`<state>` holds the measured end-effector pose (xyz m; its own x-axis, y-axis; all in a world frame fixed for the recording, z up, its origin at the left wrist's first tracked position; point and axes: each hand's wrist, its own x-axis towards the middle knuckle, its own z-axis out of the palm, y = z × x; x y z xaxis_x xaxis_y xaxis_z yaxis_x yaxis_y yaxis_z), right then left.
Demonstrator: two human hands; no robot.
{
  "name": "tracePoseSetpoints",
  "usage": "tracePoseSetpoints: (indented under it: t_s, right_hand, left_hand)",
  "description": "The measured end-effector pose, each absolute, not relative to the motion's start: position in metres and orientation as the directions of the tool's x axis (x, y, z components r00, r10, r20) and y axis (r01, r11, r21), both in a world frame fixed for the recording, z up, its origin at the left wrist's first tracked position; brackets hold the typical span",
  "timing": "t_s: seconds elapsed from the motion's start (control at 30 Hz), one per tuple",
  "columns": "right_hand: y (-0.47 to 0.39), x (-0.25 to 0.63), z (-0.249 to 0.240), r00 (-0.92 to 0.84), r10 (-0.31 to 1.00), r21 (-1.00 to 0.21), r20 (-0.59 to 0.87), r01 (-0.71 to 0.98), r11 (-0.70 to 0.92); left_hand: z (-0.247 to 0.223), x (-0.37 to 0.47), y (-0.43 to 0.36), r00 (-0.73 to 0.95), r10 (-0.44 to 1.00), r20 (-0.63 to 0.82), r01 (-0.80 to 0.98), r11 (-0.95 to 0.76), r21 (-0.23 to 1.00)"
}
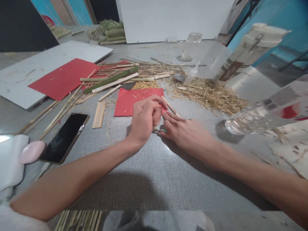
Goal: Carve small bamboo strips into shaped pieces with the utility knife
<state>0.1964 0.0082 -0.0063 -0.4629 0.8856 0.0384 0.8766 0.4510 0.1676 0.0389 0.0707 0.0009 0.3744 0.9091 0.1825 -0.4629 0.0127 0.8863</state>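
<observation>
Two boards dominate: a white board (pixel 168 19) upright at top centre and a grey sheet (pixel 43 67) lying at upper left, under red paper (pixel 62 77). Bamboo strips (pixel 110 80) and straw (pixel 207 93) are spread across the centre, within reach. At right, a clear bottle (pixel 255 118) lies tipped; its contents cannot be told. Mid-frame, the left hand (pixel 144 122) curls shut on a thin stick (pixel 169 106), while the right hand (pixel 185 131) rests flat, fingers loose, beside a small green-tipped piece (pixel 163 130).
</observation>
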Motion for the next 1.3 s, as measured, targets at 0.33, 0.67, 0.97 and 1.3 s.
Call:
tracePoseSetpoints:
  t_s: [0.33,0.67,0.97,1.3]
  right_hand:
    - [0.011,0.205,0.001,-0.479,0.878,0.064,-0.003,0.876,0.478]
    - [0.008,0.201,-0.004,-0.469,0.882,0.052,0.042,0.883,0.466]
    - [0.008,0.199,-0.006,-0.472,0.881,0.108,0.026,0.878,0.467]
    - [0.013,0.208,0.0,-0.483,0.875,-0.013,0.03,0.875,0.483]
  left_hand:
    - [0.003,0.041,0.069,0.393,0.904,0.166,-0.395,0.003,0.919]
    - [0.001,0.041,0.074,0.381,0.913,0.148,-0.39,0.014,0.921]
    - [0.002,0.041,0.07,0.382,0.911,0.154,-0.371,-0.002,0.929]
    - [0.003,0.041,0.07,0.379,0.913,0.149,-0.403,0.017,0.915]
